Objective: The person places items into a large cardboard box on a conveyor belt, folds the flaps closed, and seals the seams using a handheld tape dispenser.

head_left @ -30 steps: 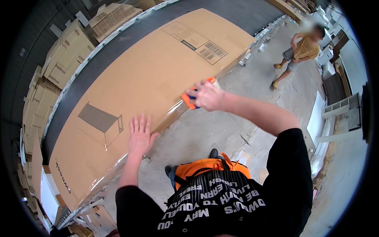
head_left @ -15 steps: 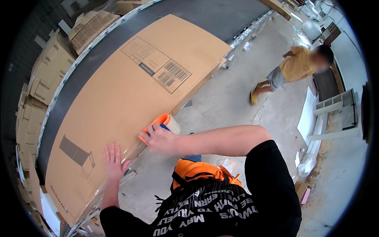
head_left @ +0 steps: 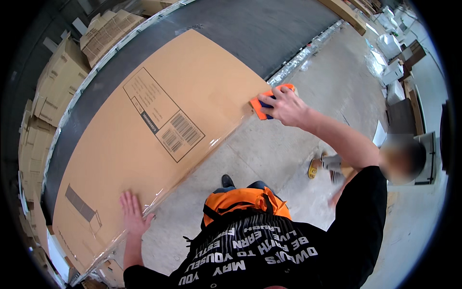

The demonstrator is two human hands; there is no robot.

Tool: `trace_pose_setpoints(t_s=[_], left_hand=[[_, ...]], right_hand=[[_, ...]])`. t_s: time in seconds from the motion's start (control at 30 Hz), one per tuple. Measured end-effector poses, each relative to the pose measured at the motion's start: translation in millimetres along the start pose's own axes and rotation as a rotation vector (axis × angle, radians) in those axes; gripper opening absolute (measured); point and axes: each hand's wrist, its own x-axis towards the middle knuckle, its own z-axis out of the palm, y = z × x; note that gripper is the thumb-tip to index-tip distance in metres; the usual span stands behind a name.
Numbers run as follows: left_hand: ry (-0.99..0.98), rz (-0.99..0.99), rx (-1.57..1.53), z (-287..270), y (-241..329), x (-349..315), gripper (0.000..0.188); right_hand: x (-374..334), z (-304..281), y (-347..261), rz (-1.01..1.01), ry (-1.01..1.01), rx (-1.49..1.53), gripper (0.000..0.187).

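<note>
While the left hand (head_left: 134, 215), fingers slightly spread, likely steadies the carton (head_left: 202, 86) on the dark worktop (head_left: 269, 31), the right hand (head_left: 288, 109) curls its fingers round the tape dispenser (head_left: 259, 108) at the carton's corner.

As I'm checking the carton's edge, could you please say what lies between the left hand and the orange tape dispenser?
The carton's near edge, with shiny clear tape along it, as the head view shows.
</note>
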Motion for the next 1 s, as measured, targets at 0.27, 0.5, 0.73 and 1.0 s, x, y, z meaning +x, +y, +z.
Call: trace_pose_setpoints(t_s=[0.27, 0.5, 0.73, 1.0], left_hand=[[-0.028, 0.188, 0.095, 8.7, 173.3, 228.9, 0.079], [0.000, 0.026, -0.026, 10.0, 241.6, 306.6, 0.067], [0.010, -0.227, 0.137, 30.7, 305.1, 342.1, 0.079], [0.282, -0.103, 0.077, 50.3, 265.0, 301.1, 0.096]], right_hand=[[17.5, 10.2, -7.5, -0.048, -0.049, -0.068, 0.022], [63.1, 1.8, -90.4, -0.201, -0.264, -0.823, 0.028], [5.4, -20.4, -31.0, -0.534, -0.700, -0.292, 0.028], [-23.0, -13.4, 39.3, 0.081, 0.051, 1.080, 0.049]])
